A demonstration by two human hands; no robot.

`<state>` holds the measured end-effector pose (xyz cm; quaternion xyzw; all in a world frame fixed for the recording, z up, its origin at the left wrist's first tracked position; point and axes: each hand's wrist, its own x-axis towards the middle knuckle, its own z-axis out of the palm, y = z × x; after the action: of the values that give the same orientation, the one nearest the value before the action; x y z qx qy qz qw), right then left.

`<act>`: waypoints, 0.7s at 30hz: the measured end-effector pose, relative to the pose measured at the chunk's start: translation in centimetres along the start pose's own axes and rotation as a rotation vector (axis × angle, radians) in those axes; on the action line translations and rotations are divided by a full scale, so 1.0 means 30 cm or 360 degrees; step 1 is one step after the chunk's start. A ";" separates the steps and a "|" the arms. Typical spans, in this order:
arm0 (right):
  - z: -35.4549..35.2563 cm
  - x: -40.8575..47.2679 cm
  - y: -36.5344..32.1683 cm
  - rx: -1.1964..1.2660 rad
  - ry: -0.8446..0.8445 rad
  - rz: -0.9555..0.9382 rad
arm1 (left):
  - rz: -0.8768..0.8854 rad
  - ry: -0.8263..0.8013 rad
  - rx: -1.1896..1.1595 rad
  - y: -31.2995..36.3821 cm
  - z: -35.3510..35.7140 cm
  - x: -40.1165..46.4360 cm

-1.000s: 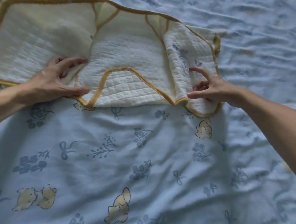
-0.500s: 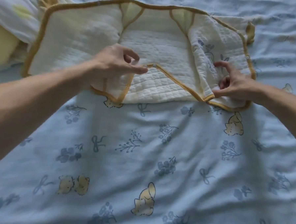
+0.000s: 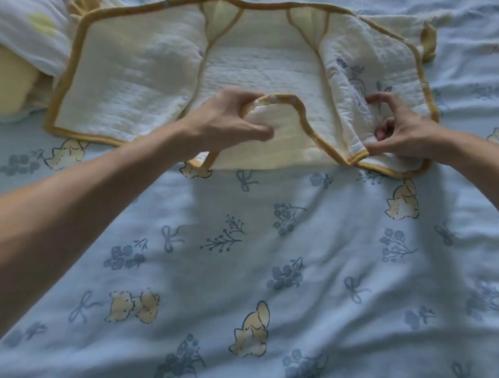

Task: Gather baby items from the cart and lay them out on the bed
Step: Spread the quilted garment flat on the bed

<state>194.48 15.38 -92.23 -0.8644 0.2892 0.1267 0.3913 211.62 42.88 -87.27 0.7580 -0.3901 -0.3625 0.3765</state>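
Both hands are working the quilted baby garment, lying opened out at the far side of the bed. Since a moment ago the left hand has shifted from the left panel to the snap-trimmed centre flap, its grip now closing on that edge; the right hand is still pinching the right panel's hem. Likely it is being arranged flat; no containers are showing
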 end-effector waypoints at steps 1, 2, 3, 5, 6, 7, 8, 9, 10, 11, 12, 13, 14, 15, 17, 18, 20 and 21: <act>-0.003 0.006 -0.001 -0.0023 -0.0008 0.0006 | 0.0120 -0.0096 -0.0068 0.007 0.006 -0.034; -0.003 0.013 -0.003 -0.0043 -0.0017 0.0013 | 0.0223 -0.0224 -0.0053 0.010 0.012 -0.076; -0.004 0.015 -0.005 -0.0057 -0.0016 0.0023 | 0.0299 -0.0360 0.0066 0.006 0.024 -0.119; -0.002 0.014 0.002 -0.0077 0.0019 0.0033 | 0.0406 -0.0585 0.0474 -0.024 0.065 -0.209; 0.003 0.011 0.008 -0.0094 0.0043 0.0027 | 0.0425 -0.0699 0.0644 -0.042 0.092 -0.261; 0.011 0.010 0.008 -0.0115 0.0066 0.0015 | 0.0406 -0.0786 0.0713 -0.059 0.117 -0.307; 0.018 0.009 0.001 -0.0130 0.0080 0.0007 | 0.0374 -0.0805 0.0645 -0.075 0.135 -0.344; 0.024 0.003 -0.013 -0.0139 0.0078 0.0008 | 0.0353 -0.0709 0.0447 -0.091 0.144 -0.363; 0.026 -0.012 -0.031 -0.0147 0.0060 0.0011 | 0.0339 -0.0500 0.0206 -0.102 0.137 -0.367; 0.022 -0.035 -0.050 -0.0167 0.0046 0.0005 | 0.0314 -0.0222 -0.0002 -0.114 0.114 -0.352; 0.012 -0.063 -0.070 -0.0200 0.0079 -0.0030 | 0.0256 0.0035 -0.0164 -0.120 0.080 -0.320; 0.000 -0.095 -0.093 -0.0243 0.0205 -0.0103 | 0.0169 0.0194 -0.0293 -0.127 0.041 -0.278; -0.007 -0.128 -0.124 -0.0247 0.0386 -0.0208 | 0.0081 0.0244 -0.0363 -0.133 0.002 -0.233; -0.001 -0.158 -0.169 -0.0145 0.0483 -0.0310 | 0.0011 0.0219 -0.0355 -0.141 -0.034 -0.188; 0.072 -0.191 -0.266 0.0232 0.0164 -0.0391 | -0.0102 0.0132 -0.0180 -0.169 -0.068 -0.108; 0.133 -0.187 -0.293 0.0312 -0.0084 -0.0366 | -0.0143 0.0125 -0.0077 -0.187 -0.066 -0.079; 0.265 -0.148 -0.308 0.0263 -0.0317 -0.0331 | -0.0158 0.0143 0.0110 -0.225 -0.047 -0.050; 0.312 -0.125 -0.304 0.0235 -0.0307 -0.0323 | -0.0136 0.0123 0.0182 -0.242 -0.034 -0.045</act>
<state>197.02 28.68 -91.25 -0.8419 0.1700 0.1473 0.4906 214.21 47.33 -92.67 0.8077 -0.3627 -0.3258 0.3316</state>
